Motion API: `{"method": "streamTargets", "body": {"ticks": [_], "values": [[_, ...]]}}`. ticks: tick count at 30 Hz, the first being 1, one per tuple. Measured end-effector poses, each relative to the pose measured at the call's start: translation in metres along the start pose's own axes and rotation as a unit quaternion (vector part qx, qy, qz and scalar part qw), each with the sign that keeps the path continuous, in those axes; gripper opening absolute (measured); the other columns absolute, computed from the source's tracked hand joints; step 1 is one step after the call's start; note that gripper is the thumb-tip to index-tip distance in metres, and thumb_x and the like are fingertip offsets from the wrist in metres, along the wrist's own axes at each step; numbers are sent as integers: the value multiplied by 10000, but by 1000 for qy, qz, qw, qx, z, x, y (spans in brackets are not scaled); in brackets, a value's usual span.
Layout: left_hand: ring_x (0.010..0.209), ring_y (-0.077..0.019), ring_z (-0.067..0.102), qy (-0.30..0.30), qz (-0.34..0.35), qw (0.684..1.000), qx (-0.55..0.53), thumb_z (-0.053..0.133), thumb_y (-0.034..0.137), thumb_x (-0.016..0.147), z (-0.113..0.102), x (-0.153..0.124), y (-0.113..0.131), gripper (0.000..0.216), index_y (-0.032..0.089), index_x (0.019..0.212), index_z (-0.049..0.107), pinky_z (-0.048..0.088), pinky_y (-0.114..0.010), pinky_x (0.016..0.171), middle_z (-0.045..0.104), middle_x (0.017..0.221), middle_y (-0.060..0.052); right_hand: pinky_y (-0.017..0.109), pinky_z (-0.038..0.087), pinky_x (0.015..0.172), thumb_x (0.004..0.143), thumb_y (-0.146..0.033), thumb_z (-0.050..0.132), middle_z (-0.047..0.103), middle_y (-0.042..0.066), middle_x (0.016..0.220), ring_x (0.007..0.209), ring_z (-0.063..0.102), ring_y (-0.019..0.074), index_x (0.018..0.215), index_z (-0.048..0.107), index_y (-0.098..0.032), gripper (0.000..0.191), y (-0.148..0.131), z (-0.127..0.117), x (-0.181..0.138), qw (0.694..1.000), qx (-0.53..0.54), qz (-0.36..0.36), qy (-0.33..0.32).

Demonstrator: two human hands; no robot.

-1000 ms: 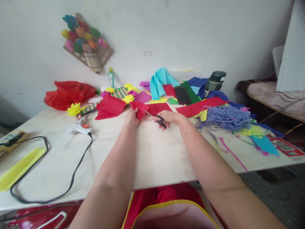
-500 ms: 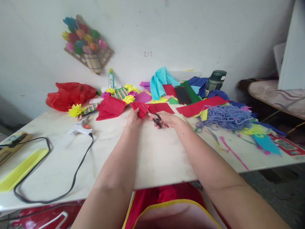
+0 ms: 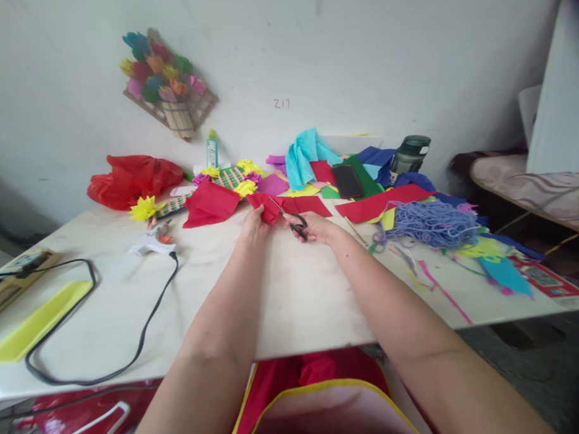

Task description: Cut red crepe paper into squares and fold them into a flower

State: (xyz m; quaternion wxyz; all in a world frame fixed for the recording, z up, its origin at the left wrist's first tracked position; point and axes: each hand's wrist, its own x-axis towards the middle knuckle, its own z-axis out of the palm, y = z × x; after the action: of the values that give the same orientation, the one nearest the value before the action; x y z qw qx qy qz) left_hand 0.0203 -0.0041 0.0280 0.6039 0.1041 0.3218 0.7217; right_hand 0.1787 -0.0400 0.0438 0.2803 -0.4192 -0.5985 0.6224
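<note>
My left hand point(image 3: 255, 223) is closed on a piece of red crepe paper point(image 3: 266, 206), holding it just above the white table point(image 3: 301, 292). My right hand point(image 3: 313, 227) grips black-handled scissors point(image 3: 298, 225), fingers wrapped round the loops. The blades point up and left and lie against the red piece's right side; whether they are fully closed is too small to tell. A larger red sheet point(image 3: 211, 204) lies left of my left hand, and a flat red strip point(image 3: 310, 205) lies behind the scissors.
A white glue gun point(image 3: 152, 242) with a black cord point(image 3: 140, 339) lies at left. Blue-violet yarn point(image 3: 429, 223), a phone point(image 3: 348, 180) and a dark bottle point(image 3: 411, 154) are at right. Yellow paper flowers point(image 3: 144, 209) and a red plastic bag point(image 3: 134, 180) sit toward the wall.
Both hands stay almost in place. The scissor handles have shifted slightly and look closer together; the red paper in my left hand barely differs.
</note>
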Motion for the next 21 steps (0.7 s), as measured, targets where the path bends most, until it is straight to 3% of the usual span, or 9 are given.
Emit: {"method": "streamTargets", "body": {"ticks": [7,21], "values": [[907,-160,641,-10,12,1000,4,397,29,846,-2,2,2,204,145,863,565,513,-272,842,667,806,-74,140,162,268,726,-518,633,530,-22,495,345,444,42,804,557,-117,415,1,3,0,1000,7,-16,17],[793,-134,655,-12,8,1000,21,400,29,850,-3,6,2,205,122,923,568,527,-243,772,660,839,-78,142,231,287,715,-491,657,502,-40,474,331,407,30,780,568,-114,392,1,7,-1,999,19,-21,35]]}}
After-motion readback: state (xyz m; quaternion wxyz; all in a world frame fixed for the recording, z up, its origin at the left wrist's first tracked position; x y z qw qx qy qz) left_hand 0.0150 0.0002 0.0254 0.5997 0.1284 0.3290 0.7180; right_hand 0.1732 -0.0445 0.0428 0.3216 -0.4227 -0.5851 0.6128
